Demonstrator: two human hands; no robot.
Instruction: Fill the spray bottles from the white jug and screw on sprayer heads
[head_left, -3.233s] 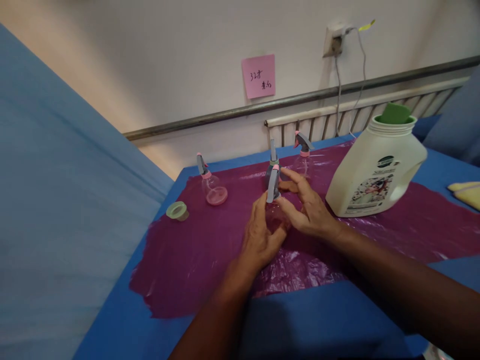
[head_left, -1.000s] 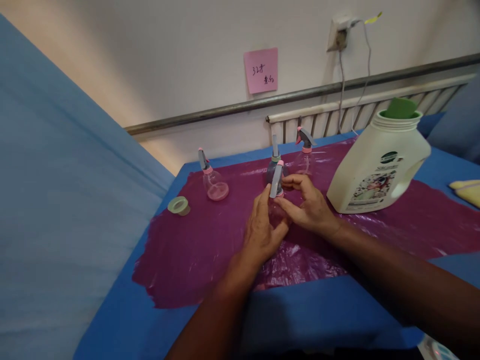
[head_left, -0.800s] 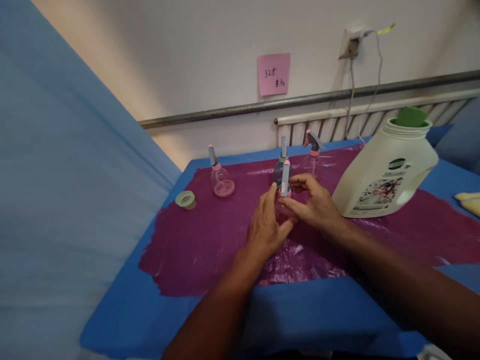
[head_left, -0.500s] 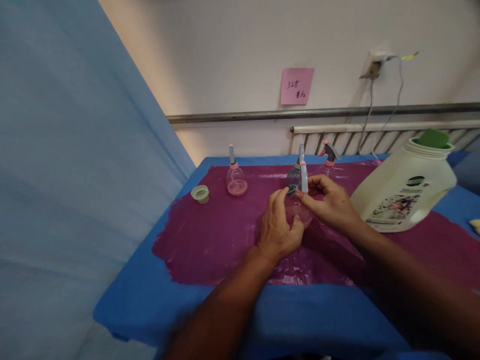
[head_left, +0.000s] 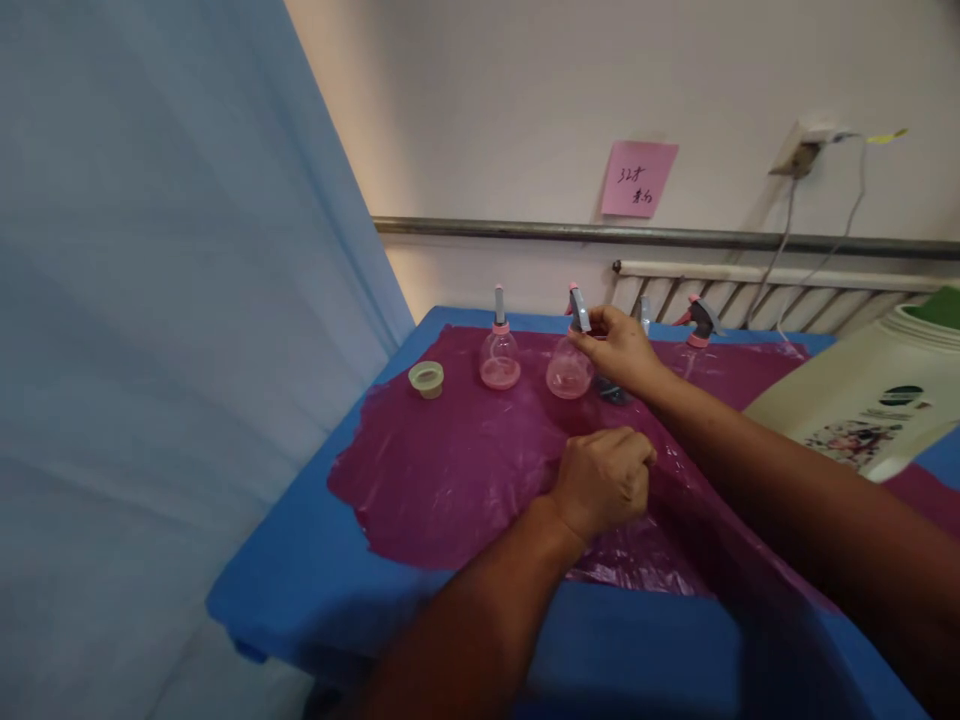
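Observation:
My right hand (head_left: pixel 622 348) is closed at the neck of a clear spray bottle (head_left: pixel 568 372) with pink liquid at its bottom and a grey-and-pink trigger head. The bottle is upright at the purple plastic sheet. Nearer to me, my left hand (head_left: pixel 604 478) is a fist low over the sheet, knuckles up; whatever its fingers may hold is hidden. To the left stands another spray bottle (head_left: pixel 500 365) with pink liquid. Partly behind my right hand is a bottle with dark blue-green liquid (head_left: pixel 611 391).
A small pale green cup (head_left: pixel 427 379) stands at the left on the purple sheet (head_left: pixel 442 470), which covers a blue table (head_left: pixel 300 570). At the right are another spray bottle (head_left: pixel 699 325) and a large cream jug (head_left: pixel 862 400). A blue curtain (head_left: pixel 165 300) hangs left.
The pink-liquid bottle, held between both hands before, is now farther back and left beside the other one. My left hand has come off it and closed. The view has shifted left.

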